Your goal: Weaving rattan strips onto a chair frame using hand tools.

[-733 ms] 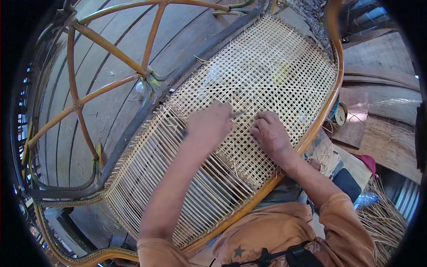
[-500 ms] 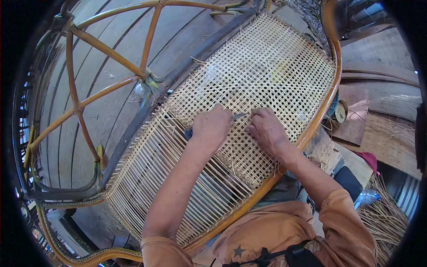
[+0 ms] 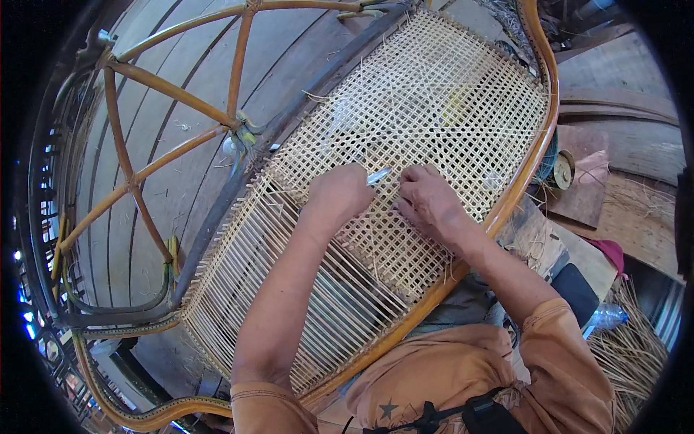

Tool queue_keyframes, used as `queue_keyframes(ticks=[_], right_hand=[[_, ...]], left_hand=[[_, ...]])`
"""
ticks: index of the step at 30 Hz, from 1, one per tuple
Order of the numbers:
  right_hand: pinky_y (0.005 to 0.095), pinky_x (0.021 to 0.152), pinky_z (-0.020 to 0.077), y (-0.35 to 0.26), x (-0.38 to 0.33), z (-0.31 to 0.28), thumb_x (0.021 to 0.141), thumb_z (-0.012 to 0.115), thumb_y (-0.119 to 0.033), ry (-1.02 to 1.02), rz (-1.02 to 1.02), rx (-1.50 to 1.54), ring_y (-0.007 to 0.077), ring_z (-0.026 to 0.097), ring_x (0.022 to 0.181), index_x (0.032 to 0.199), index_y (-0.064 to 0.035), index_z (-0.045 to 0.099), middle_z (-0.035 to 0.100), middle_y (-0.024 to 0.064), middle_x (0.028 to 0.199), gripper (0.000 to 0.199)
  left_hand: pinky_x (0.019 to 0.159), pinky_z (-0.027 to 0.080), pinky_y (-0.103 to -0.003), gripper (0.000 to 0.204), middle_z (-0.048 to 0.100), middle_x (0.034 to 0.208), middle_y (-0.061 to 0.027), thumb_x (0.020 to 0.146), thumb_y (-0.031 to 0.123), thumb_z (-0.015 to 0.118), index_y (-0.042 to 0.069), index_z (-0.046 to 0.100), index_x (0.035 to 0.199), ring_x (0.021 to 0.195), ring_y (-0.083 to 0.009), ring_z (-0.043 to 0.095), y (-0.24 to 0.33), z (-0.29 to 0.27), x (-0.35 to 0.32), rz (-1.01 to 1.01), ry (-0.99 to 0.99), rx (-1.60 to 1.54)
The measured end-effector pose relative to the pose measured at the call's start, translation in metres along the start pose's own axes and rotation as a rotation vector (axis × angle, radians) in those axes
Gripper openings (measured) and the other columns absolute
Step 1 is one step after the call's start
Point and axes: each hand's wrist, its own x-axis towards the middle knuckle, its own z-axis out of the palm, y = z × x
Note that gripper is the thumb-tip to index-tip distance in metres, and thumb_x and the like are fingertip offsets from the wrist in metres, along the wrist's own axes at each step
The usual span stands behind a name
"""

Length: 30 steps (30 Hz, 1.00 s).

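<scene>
A rattan frame (image 3: pixel 499 215) carries woven cane webbing (image 3: pixel 405 108), patterned with small open holes across its upper part. Toward the lower left only parallel cane strands (image 3: pixel 289 282) run across, with wide gaps between them. My left hand (image 3: pixel 338 192) is closed around a knife whose short pale blade (image 3: pixel 378 176) sticks out to the right, just above the weave. Opposite the blade tip, my right hand (image 3: pixel 426 195) rests on the webbing with thumb and fingers pinched together. Whatever lies between those fingertips is hidden.
Curved rattan poles (image 3: pixel 170 87) stand on the left over a plank floor (image 3: pixel 199 58). At the right lie a round tin (image 3: pixel 563 170), wooden boards (image 3: pixel 622 145), a dark flat object (image 3: pixel 575 289), a plastic bottle (image 3: pixel 607 316) and a bundle of cane strips (image 3: pixel 629 354).
The knife blade has tilted upward and catches more light. My left hand has turned slightly, and my right hand has shifted a little up and left. The view has moved slightly.
</scene>
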Motion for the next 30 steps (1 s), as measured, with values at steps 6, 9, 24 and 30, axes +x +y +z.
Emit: queue_keyframes(ticks=[6, 9, 24, 30], right_hand=[[0.0364, 0.083, 0.0446, 0.025, 0.006, -0.003, 0.074, 0.06, -0.01, -0.072, -0.171, 0.221, 0.0281, 0.052, 0.093, 0.069, 0.0001, 0.06, 0.057, 0.0103, 0.093, 0.011], [0.0364, 0.083, 0.0447, 0.019, 0.004, 0.0, 0.075, 0.061, -0.012, -0.058, -0.085, 0.136, 0.0283, 0.052, 0.094, 0.07, 0.0, 0.061, 0.057, 0.0105, 0.094, 0.013], [0.0371, 0.083, 0.0444, 0.033, 0.006, -0.008, 0.072, 0.06, -0.006, -0.151, -0.224, 0.234, 0.0288, 0.052, 0.094, 0.071, 0.0019, 0.058, 0.056, 0.0116, 0.099, 0.008], [0.0342, 0.084, 0.0456, 0.011, 0.003, 0.0, 0.076, 0.062, -0.013, -0.076, -0.044, -0.004, 0.0281, 0.051, 0.094, 0.08, -0.0018, 0.065, 0.057, 0.0104, 0.097, 0.013]], left_hand=[[0.077, 0.051, -0.041, 0.031, 0.068, 0.092, -0.017, 0.069, 0.022, 0.062, 0.002, 0.067, 0.092, 0.086, -0.0308, 0.066, 0.008, -0.014, 0.016, -0.18, -0.212, -0.02], [0.078, 0.051, -0.04, 0.033, 0.068, 0.092, -0.0155, 0.066, 0.023, 0.065, 0.002, 0.068, 0.091, 0.086, -0.0294, 0.066, 0.006, -0.011, 0.019, -0.193, -0.219, -0.014], [0.077, 0.051, -0.04, 0.034, 0.068, 0.092, -0.015, 0.069, 0.026, 0.065, 0.004, 0.068, 0.094, 0.087, -0.0281, 0.066, 0.015, -0.02, 0.011, -0.203, -0.235, 0.036], [0.075, 0.052, -0.04, 0.035, 0.068, 0.093, -0.0144, 0.069, 0.026, 0.065, 0.004, 0.068, 0.096, 0.087, -0.0288, 0.066, 0.01, -0.014, 0.014, -0.239, -0.248, 0.033]])
